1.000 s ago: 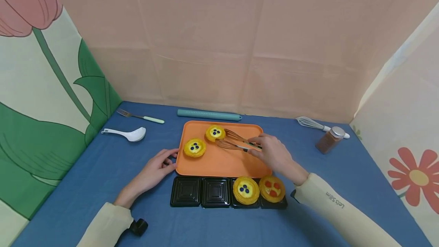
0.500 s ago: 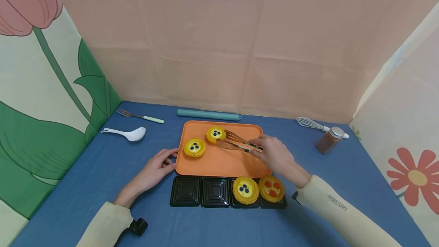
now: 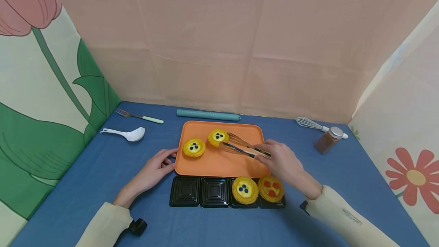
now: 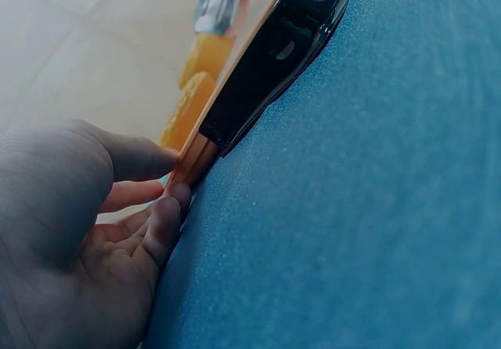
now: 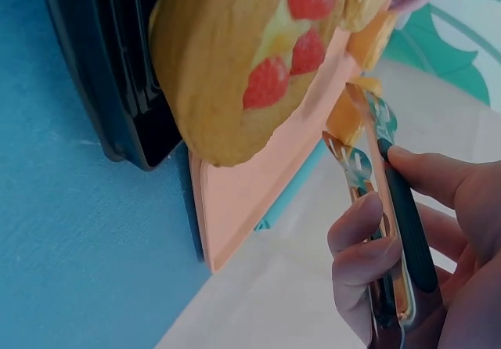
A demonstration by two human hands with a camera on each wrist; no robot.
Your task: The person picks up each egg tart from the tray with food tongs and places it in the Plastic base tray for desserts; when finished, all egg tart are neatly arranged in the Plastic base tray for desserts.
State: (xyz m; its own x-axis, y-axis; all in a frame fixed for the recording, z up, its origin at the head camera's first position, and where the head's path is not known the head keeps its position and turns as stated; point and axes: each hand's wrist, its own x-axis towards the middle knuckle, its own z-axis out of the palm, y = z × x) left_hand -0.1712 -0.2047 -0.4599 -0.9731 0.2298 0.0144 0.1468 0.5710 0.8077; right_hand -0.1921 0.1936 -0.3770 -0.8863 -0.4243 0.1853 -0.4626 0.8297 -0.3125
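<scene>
My right hand (image 3: 282,161) grips metal tongs (image 3: 245,149) with dark handles. The tongs' ends reach the right side of the farther blueberry tart (image 3: 218,136), one end overlapping its front edge; whether they clamp it I cannot tell. A second blueberry tart (image 3: 193,147) lies to its left, both on an orange tray (image 3: 219,165). Against the tray's left edge rest the thumb and fingertips of my left hand (image 3: 154,170), also near in the left wrist view. In front stands a black four-section container (image 3: 216,193), bearing a blueberry tart (image 3: 245,190) and a strawberry tart (image 3: 271,188) on its right sections.
A teal rolling pin-like rod (image 3: 208,115) lies behind the tray. At left are a fork (image 3: 140,116) and a white ladle (image 3: 125,134). A whisk (image 3: 310,122) and a jar of brown powder (image 3: 328,140) are at right. Cloth walls surround the blue table (image 3: 192,228).
The right hand and tongs have moved right and slightly nearer. The farther blueberry tart has shifted a little the same way. My left hand stays at the tray's edge.
</scene>
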